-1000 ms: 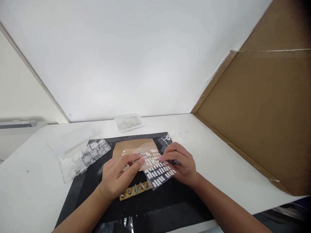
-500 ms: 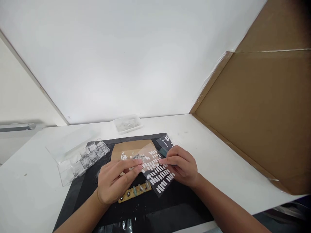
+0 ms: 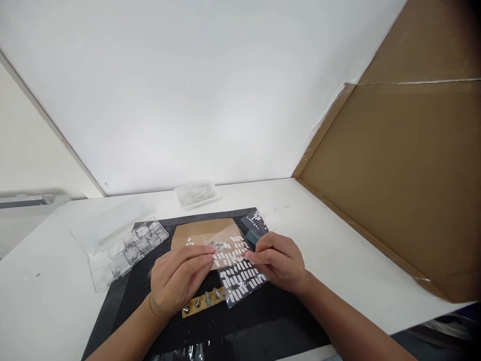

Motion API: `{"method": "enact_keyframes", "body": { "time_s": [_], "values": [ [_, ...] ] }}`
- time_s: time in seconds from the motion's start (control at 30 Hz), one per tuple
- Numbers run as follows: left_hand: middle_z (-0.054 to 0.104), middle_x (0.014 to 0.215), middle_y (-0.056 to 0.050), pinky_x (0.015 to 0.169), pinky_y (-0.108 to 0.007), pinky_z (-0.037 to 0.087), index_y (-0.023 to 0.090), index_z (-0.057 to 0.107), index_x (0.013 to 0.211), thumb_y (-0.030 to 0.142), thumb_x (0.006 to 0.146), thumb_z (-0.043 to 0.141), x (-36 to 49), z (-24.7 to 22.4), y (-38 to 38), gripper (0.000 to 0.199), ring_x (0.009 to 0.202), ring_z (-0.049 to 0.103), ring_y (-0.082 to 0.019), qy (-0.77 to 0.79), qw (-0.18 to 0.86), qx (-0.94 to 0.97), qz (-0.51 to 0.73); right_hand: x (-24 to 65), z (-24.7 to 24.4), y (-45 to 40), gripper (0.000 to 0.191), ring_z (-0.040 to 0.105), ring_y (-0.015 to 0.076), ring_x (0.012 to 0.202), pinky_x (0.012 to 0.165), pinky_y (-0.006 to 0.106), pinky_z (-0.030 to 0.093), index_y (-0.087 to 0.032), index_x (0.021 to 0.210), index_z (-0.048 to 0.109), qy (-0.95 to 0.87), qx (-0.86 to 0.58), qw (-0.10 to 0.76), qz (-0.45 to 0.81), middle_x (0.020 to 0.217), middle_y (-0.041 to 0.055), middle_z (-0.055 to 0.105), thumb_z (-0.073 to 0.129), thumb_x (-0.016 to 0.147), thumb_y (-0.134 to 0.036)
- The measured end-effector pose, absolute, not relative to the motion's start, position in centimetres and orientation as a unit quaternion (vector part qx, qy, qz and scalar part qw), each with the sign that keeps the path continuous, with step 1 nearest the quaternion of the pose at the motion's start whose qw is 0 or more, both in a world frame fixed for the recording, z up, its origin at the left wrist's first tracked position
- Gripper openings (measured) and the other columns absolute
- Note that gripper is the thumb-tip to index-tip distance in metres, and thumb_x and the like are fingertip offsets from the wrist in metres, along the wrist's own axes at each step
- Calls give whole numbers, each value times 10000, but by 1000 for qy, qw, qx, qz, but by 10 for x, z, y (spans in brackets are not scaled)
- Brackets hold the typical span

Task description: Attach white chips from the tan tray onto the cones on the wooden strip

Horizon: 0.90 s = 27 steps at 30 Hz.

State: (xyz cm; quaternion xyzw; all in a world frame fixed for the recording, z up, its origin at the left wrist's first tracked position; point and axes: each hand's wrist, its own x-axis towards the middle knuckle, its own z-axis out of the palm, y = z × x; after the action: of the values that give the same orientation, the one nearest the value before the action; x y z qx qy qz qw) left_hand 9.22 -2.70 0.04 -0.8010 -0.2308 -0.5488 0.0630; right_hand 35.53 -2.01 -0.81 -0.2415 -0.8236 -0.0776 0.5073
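Observation:
A clear sheet (image 3: 240, 276) with rows of small white rectangular pieces is held up between both hands. My right hand (image 3: 280, 260) pinches its right edge between thumb and fingers. At its left edge, my left hand (image 3: 182, 276) has thumb and fingertips closed together on the sheet; whether a small piece is also between them cannot be made out. Just below, a yellow-brown strip (image 3: 203, 304) bears several small metal and greenish pieces, its right end partly behind the sheet. Behind the hands lies a tan card (image 3: 205, 228) with small white pieces on it.
A clear compartment box (image 3: 130, 250) with its lid raised stands at the left. Farther back is a shallow translucent tray (image 3: 197, 194). Another clear sheet (image 3: 255, 223) lies at the black mat's (image 3: 240, 341) back right. Cardboard (image 3: 394, 190) rises on the right.
The clear sheet has swung at its lower end to the left, now overlapping the strip's right end. My left hand's fingertips have drawn together and moved slightly left.

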Motion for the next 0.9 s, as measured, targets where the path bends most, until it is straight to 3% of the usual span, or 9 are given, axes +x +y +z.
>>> {"method": "enact_keyframes", "body": {
  "time_s": [0.23,0.57,0.9],
  "values": [
    [789,1004,-91,777,-217,613,115,704,1101,-28,816,799,92,-4,-24,333,922,761,-141,-237,81,-797,-549,356,-9,-21,231,607,120,654,538,230,493,-246,989,711,-816,-248,517,-68,799,5,623,744,872,-49],
    [793,1023,-76,709,-243,627,172,762,1058,25,852,789,88,-11,-22,254,842,766,-143,-229,93,-805,-539,355,-6,-20,321,681,167,751,607,279,571,-256,1063,715,-791,-275,546,-19,901,45,709,707,849,-16],
    [792,1038,-83,767,-249,639,159,753,1042,0,819,804,90,-11,-23,278,862,770,-147,-227,86,-801,-547,357,-11,-20,309,626,109,638,513,249,493,-257,1098,681,-766,-319,556,36,981,45,709,704,879,-40]
  ]
}}
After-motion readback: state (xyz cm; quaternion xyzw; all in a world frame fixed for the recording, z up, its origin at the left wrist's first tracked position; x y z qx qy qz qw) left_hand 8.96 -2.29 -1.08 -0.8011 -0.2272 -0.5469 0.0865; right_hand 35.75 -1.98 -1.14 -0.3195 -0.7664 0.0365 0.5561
